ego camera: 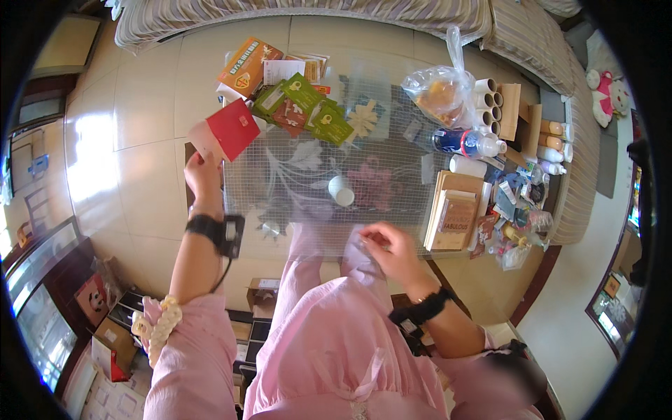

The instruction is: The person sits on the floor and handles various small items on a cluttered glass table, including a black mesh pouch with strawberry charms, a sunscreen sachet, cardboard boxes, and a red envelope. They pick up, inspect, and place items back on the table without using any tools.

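My left hand [203,181] grips the lower corner of a red and pale pink card or packet [233,128], over the table's left edge. Just beyond it lies a heap of green sachets [304,97] with a brown sachet [290,116] among them. An orange printed box [249,65] rests behind the heap. Over the near table edge hovers my right hand [394,254], fingers loosely bent, with nothing visible in it. A small white cup-like cylinder [342,191] is on the glass-topped table [315,163], ahead of my right hand.
Along the table's right side are a tied plastic bag [441,94], cardboard tubes [487,105], a dark-blue labelled bottle [459,143], stacked books [454,215] and assorted small items [517,210]. A striped-covered sofa [315,13] borders the far side.
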Motion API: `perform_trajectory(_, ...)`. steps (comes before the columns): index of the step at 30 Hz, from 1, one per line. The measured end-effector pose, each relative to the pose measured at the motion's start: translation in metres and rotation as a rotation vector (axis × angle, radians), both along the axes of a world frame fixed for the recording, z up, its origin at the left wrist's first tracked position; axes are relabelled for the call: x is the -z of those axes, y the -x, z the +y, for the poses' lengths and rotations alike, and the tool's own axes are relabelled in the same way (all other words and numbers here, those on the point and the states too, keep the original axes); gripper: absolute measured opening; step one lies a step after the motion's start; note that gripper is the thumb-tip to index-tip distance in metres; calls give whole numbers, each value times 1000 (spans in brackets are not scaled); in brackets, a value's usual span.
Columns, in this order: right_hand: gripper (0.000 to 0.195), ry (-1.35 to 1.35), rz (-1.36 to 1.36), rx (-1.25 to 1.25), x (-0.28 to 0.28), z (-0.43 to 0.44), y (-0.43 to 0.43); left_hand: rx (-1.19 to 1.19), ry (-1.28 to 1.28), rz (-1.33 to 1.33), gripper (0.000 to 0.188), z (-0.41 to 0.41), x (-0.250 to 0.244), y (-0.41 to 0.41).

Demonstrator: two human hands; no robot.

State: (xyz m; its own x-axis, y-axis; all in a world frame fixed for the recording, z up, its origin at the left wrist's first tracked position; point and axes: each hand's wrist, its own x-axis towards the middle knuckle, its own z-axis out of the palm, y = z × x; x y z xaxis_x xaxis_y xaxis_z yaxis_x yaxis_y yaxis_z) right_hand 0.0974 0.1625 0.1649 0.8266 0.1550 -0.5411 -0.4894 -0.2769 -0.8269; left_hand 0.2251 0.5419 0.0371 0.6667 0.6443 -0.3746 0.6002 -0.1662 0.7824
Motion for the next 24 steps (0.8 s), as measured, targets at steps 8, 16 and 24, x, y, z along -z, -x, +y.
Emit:
perform_trajectory(8, 95, -81, 18, -116, 11, 135, -26, 455, -196, 181, 20, -25, -88, 125)
perform_trajectory(16, 46, -66, 102, -15, 8, 137, -6, 200, 582, 62, 8, -69, -134, 148)
perform_trajectory(24, 26, -29, -41, 88, -26, 131, -18, 69, 928, -93, 26, -72, -153, 153)
